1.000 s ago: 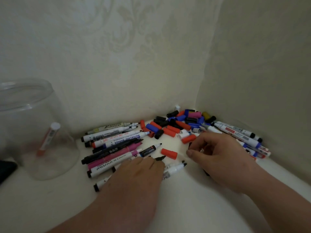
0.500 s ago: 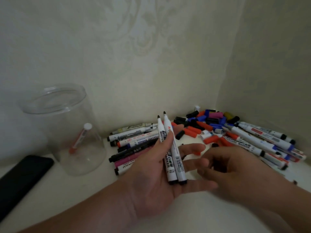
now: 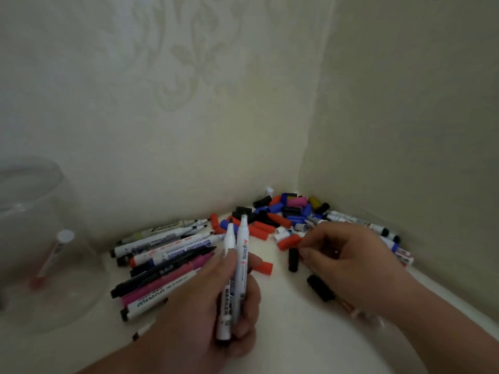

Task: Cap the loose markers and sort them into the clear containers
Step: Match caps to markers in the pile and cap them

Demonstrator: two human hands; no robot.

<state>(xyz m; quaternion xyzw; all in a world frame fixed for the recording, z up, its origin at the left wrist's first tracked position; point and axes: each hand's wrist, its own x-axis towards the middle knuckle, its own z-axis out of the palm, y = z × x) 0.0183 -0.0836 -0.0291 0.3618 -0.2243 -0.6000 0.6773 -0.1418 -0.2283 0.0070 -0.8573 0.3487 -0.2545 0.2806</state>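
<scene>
The left hand grips two uncapped white markers, tips pointing up and away. The right hand curls its fingertips at a red cap and a black cap; whether it pinches either cannot be told. More caps are heaped in the tabletop's far right corner. Loose markers lie left of the left hand. At the left edge, the clear container holds one red marker.

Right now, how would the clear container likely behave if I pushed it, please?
The container looks like clear plastic holding one marker, so probably light and easy to slide. Its base looks wide, so tipping seems unlikely; the leaning marker may shift.
</scene>
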